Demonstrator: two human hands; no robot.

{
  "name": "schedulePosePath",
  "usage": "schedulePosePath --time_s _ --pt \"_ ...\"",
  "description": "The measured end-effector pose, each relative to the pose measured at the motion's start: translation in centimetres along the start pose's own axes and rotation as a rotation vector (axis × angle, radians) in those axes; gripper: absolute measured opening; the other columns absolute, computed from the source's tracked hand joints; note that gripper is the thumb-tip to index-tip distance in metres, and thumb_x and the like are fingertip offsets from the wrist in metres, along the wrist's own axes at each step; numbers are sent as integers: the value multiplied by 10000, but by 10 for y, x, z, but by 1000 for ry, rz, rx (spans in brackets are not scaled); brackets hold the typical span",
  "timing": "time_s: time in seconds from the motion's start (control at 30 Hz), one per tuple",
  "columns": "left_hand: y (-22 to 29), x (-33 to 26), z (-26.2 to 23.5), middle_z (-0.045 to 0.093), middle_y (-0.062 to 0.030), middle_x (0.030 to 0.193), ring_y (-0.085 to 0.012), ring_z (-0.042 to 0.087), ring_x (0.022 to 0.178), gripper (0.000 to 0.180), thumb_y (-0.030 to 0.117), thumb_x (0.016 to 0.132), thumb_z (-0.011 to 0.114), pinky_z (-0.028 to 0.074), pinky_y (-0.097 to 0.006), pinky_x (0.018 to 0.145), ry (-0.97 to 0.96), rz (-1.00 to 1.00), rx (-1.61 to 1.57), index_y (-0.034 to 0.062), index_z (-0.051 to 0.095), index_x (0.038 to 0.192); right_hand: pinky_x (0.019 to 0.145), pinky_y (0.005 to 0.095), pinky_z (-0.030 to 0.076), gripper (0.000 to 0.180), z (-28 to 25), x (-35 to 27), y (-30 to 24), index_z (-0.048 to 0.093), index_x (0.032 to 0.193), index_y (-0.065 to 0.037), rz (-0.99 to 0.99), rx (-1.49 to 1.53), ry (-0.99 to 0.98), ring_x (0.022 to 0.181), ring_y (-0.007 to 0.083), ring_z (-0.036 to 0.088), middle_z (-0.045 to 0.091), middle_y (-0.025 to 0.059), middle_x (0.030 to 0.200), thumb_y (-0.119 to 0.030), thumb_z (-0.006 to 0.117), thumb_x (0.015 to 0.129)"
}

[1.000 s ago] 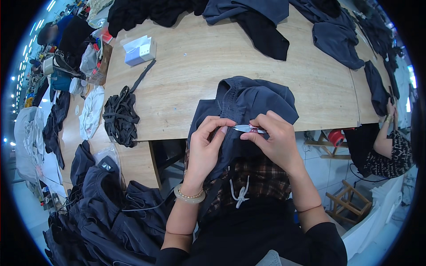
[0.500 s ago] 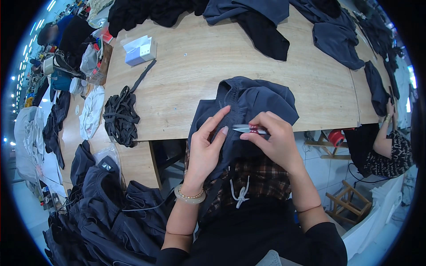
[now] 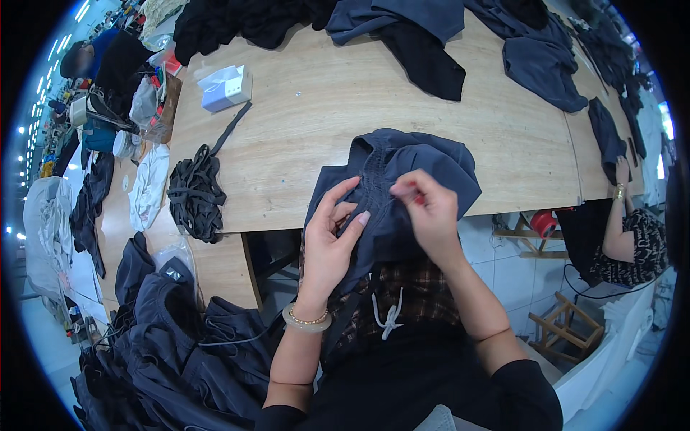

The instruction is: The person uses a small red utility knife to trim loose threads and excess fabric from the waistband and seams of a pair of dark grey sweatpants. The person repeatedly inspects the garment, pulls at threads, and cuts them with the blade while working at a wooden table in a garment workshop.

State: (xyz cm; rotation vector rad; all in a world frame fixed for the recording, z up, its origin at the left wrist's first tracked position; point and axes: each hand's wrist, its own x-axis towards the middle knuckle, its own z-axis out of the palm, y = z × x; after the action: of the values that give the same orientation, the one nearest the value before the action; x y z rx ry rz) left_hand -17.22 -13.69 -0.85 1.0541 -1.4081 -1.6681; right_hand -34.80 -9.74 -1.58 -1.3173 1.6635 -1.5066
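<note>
A dark grey-blue garment (image 3: 431,165) with a gathered elastic waistband (image 3: 371,169) lies bunched at the table's front edge and hangs down toward my lap. My left hand (image 3: 332,237) rests on the cloth just left of the waistband, its thumb and forefinger apart. Above the cloth to the right, my right hand (image 3: 431,208) is curled and smeared by motion. Red parts of the thread snips (image 3: 411,191) show between its fingers; the blades cannot be made out now.
A tissue box (image 3: 226,87) and a bundle of dark straps (image 3: 195,194) lie on the table's left. Dark garments (image 3: 402,21) are heaped along the far side, others (image 3: 180,337) at lower left. Right, a co-worker's arm (image 3: 617,223) reaches to cloth near a wooden stool (image 3: 568,327).
My right hand has turned and lifted slightly, so the snips' blades no longer show. My left forefinger has drawn back a little leftward. The co-worker's hand has shifted on the cloth.
</note>
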Motion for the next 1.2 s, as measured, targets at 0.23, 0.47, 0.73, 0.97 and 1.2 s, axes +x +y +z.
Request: schedulePosePath --time_s 0.23,0.47,0.73,0.97,1.2 --pt "8 0 3 628 30 912 -21 545 872 477 -50 938 659 432 -175 822 16 -19 -42 24 546 1396 694 200 414 180 -24 7 10 639 898 6 177 174 43 756 24 490 601 -45 813 -146 687 983" --pt "-4 1 7 638 8 922 -47 563 893 453 -46 937 656 449 -208 892 -7 29 -14 21 560 1374 648 213 439 133 12 -18 -2 652 910 -3 -147 -212 -65 718 42 539 617 -30 780 -93 749 905" --pt "-4 3 2 686 -66 1101 -81 624 982 472 -56 941 636 480 -219 906 -2 47 -11 -2 524 1397 643 241 389 207 -44 9 -4 660 1002 -27 467 566 -248 686 50 463 527 -36 753 -225 608 1027" --pt "-1 3 6 689 -53 1073 -79 624 1005 489 -48 938 641 478 -216 911 -26 9 -114 12 520 1408 759 330 478 366 -50 6 -16 659 1220 -49 -14 -295 -283 788 231 603 608 87 857 -267 715 932" --pt "-1 4 5 693 -53 1078 -74 624 993 503 -49 933 644 487 -213 902 -47 24 -52 21 520 1416 735 360 413 472 -45 8 -10 652 1249 -127 -151 -426 -301 773 243 525 566 65 824 -349 780 853"
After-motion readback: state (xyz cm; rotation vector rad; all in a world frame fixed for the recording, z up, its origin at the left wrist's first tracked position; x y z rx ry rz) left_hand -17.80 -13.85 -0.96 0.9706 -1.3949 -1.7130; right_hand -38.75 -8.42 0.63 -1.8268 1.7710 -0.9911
